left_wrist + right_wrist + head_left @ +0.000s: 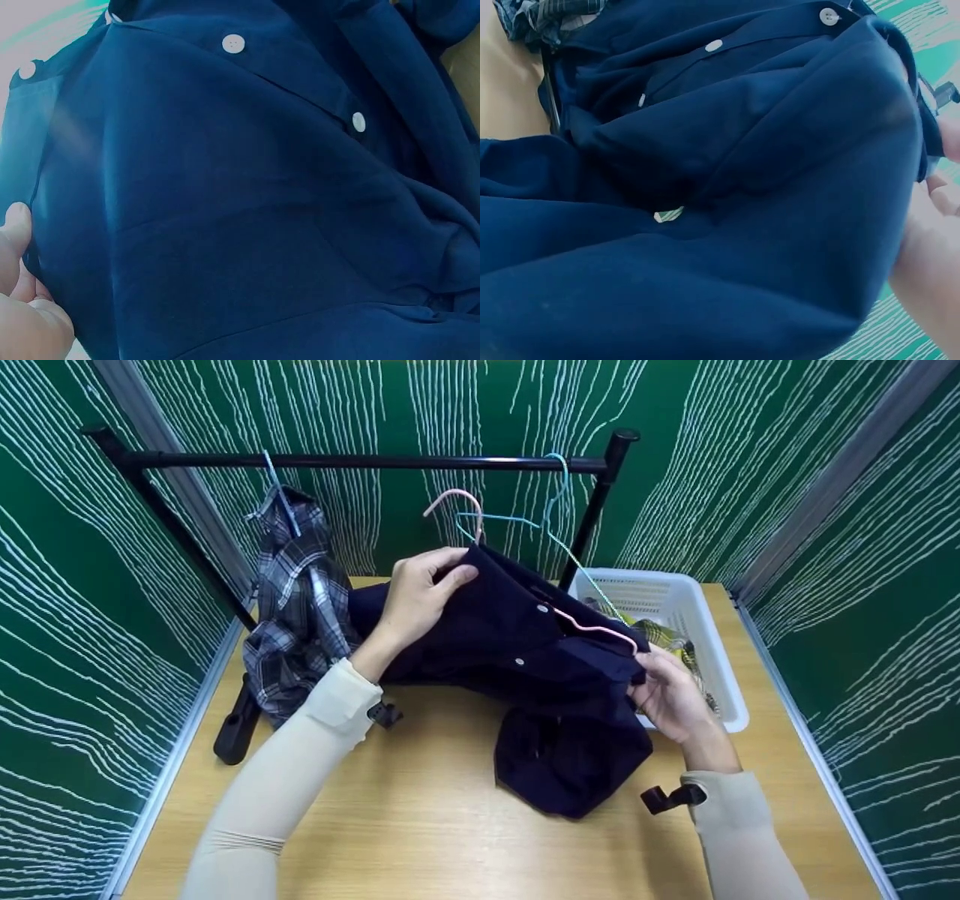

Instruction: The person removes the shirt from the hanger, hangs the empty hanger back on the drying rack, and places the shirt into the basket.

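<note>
A dark navy shirt with white buttons is held up above the table between both hands. My left hand pinches its upper left edge, close to the hook of a pink hanger. At the other end my right hand grips the cloth where the pink hanger's arm comes out of the neck opening. A sleeve hangs down onto the table below. In the left wrist view, the thumb and fingers hold the shirt's edge. Shirt cloth fills most of the right wrist view.
A black rack spans the back. On it hang a plaid shirt at left and a light blue hanger at right, behind the navy shirt. A white basket with yellow plaid cloth stands on the wooden table.
</note>
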A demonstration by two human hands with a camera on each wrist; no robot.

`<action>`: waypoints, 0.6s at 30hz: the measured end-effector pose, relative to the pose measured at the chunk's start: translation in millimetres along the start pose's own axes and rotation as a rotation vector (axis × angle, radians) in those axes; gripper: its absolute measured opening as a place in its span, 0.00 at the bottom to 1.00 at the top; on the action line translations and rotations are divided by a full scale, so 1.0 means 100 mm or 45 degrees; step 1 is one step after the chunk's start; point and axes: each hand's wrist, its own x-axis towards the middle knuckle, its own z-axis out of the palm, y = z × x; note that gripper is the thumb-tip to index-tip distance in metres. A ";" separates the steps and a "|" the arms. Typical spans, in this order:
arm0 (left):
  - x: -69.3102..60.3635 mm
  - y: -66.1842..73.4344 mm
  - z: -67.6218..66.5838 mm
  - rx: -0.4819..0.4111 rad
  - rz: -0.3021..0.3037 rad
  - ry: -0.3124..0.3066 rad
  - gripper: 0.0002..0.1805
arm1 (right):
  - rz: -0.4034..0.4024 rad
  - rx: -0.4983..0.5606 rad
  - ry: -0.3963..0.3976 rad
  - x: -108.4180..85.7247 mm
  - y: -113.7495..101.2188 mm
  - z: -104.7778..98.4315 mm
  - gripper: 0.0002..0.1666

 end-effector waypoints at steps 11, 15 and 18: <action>-0.02 0.01 0.05 -0.092 -0.020 0.013 0.11 | 0.049 -0.128 0.056 0.00 0.14 0.09 0.21; -0.02 0.01 0.04 -0.090 -0.017 0.007 0.11 | 0.156 -0.343 0.162 0.00 0.20 0.13 0.15; -0.02 0.00 0.04 -0.091 -0.014 0.000 0.11 | 0.232 -0.483 0.196 0.01 0.24 0.15 0.17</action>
